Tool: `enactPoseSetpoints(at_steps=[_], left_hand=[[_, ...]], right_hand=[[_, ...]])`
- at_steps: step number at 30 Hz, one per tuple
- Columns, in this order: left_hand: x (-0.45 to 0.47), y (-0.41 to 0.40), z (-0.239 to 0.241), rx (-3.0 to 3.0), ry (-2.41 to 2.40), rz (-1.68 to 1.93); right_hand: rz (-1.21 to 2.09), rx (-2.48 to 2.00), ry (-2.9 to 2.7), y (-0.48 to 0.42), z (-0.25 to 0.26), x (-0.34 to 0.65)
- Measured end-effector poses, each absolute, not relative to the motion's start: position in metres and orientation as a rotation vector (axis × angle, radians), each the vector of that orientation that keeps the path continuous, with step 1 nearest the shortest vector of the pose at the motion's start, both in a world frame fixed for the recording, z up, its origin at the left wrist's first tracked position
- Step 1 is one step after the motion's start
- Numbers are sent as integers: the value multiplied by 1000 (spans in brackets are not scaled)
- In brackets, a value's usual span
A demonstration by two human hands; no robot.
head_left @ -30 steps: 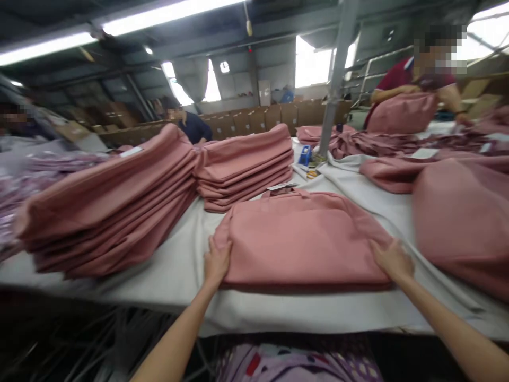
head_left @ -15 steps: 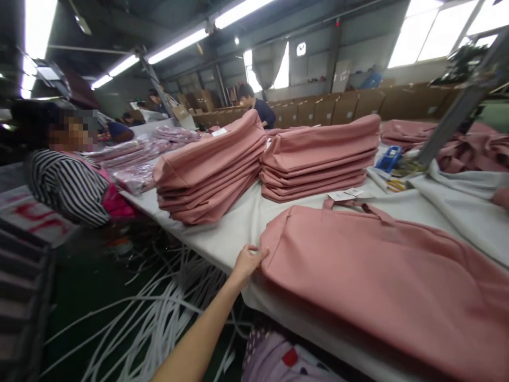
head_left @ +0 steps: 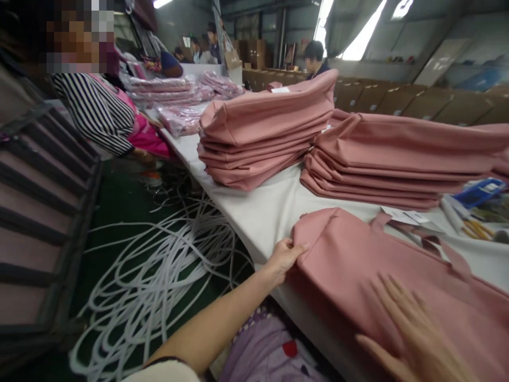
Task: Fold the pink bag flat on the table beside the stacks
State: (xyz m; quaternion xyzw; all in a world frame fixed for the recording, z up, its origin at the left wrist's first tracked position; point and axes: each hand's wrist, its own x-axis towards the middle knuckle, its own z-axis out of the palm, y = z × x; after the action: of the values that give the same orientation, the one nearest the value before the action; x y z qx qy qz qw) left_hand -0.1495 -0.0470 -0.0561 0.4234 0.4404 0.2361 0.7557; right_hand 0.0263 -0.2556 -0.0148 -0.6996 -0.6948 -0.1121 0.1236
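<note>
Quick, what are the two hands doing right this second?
Left hand: closed on the corner of the pink bag on the table.
Right hand: open, fingers spread flat on the same bag.

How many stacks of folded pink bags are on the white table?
2: the left stack by the table's edge, the right stack beside it. A single bag lies under both hands; more may sit out of view.
</note>
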Motion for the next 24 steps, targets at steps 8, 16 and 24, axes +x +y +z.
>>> enactPoseSetpoints(at_steps=[8,16,24], left_hand=[[-189,-27,-71,1162,971,745],[-163,-11,-85,1333,830,425],[-174,11,-90,1257,877,219]], right_hand=[[426,-2010,-1965,-169,3,9],[840,-2073,-1606,-172,34,8],[797,-2049,-1610,-189,22,20]])
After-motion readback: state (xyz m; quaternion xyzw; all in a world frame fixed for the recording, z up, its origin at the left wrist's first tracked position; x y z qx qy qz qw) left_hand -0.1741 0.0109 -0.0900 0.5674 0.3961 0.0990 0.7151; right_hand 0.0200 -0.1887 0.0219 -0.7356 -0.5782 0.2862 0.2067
